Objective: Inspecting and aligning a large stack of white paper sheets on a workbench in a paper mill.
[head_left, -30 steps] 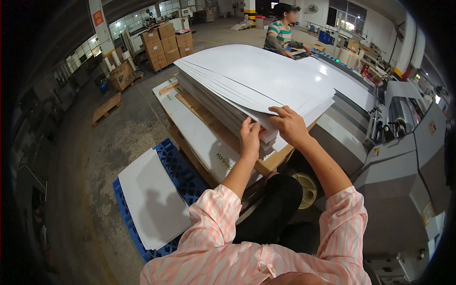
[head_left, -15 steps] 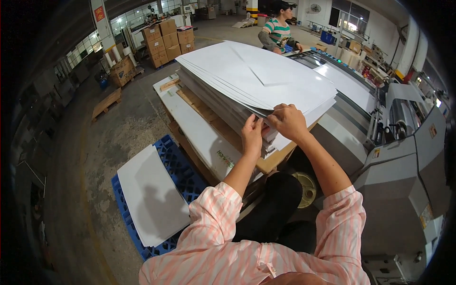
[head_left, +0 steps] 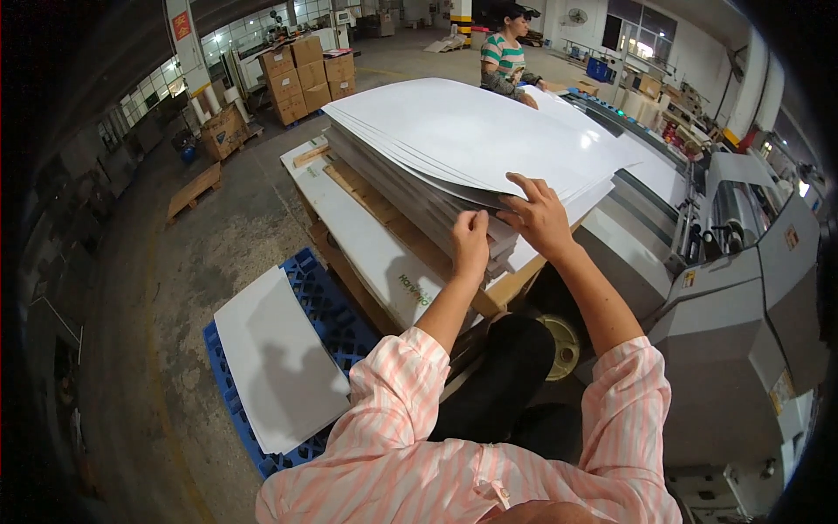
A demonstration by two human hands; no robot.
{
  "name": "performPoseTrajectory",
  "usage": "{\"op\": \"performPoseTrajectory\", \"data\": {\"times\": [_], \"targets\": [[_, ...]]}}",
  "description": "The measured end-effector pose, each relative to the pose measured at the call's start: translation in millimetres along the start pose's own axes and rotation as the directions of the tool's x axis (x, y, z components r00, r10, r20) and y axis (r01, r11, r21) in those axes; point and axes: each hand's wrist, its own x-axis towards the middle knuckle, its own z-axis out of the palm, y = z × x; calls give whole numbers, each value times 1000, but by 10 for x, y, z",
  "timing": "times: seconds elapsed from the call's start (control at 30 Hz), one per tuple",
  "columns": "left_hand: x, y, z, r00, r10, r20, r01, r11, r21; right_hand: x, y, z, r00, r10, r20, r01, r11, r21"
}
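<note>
Paper stack [head_left: 471,140] has raised edge, probably supported by right hand [head_left: 543,224], fingers wide; beside stack, left hand [head_left: 471,246] pinches narrowly, its hold unclear.

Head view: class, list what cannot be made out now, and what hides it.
All in the head view:
Left hand: its curled fingers hide whether they pinch anything.
Paper stack: far side hidden behind its own top.
Blue pallet: middle covered by white sheets.
Grey machine: right part cut off by the dark lens edge.
</note>
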Motion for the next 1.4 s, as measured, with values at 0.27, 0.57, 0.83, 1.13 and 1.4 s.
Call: {"op": "performPoseTrajectory", "data": {"times": [0.27,0.57,0.83,1.13,1.4], "targets": [[-36,-6,-34,971,-106,213,81,989,123,381,219,74,618,735,279,-630,251,735],[-52,-15,-43,956,-116,271,109,993,41,-9,55,64,872,349,342,-458,828,323],[-104,210,-45,949,-208,238,241,963,-119,-122,74,131,967,88,241,-150,956,252],[5,10,-79,958,-20,288,-45,975,217,312,256,211,634,707,314,-599,191,778],[-123,71,-1,970,-205,128,226,956,-185,-170,88,153,931,223,290,-300,920,254]]}}
